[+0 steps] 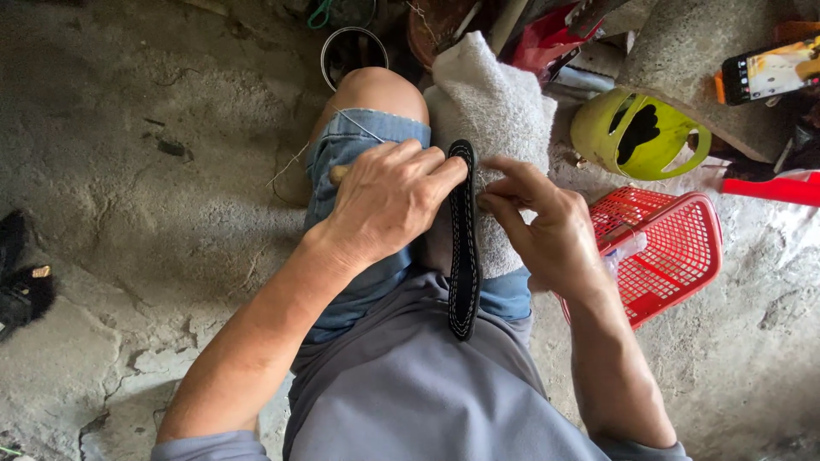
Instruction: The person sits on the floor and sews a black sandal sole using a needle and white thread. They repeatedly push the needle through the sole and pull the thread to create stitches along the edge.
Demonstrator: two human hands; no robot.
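I hold a black shoe sole [464,256] edge-up between my knees, its rim lined with pale stitching, running from twelve o'clock at the top of my lap down to six o'clock against my grey shirt [410,384]. My left hand [389,201] is closed over the sole's upper end from the nine o'clock side, fingers curled on its edge, with a small wooden handle [339,174] showing under the knuckles. My right hand [547,230] sits at three o'clock of the sole, fingertips [489,201] pinched together just beside the stitched rim; whatever they pinch is too small to tell. A grey-white towel [495,111] drapes my right knee behind the sole. At three o'clock lies a red plastic basket [683,248] on the concrete floor [128,171], and at one o'clock a yellow-green container [636,137]. A metal can [352,51] stands at twelve o'clock.
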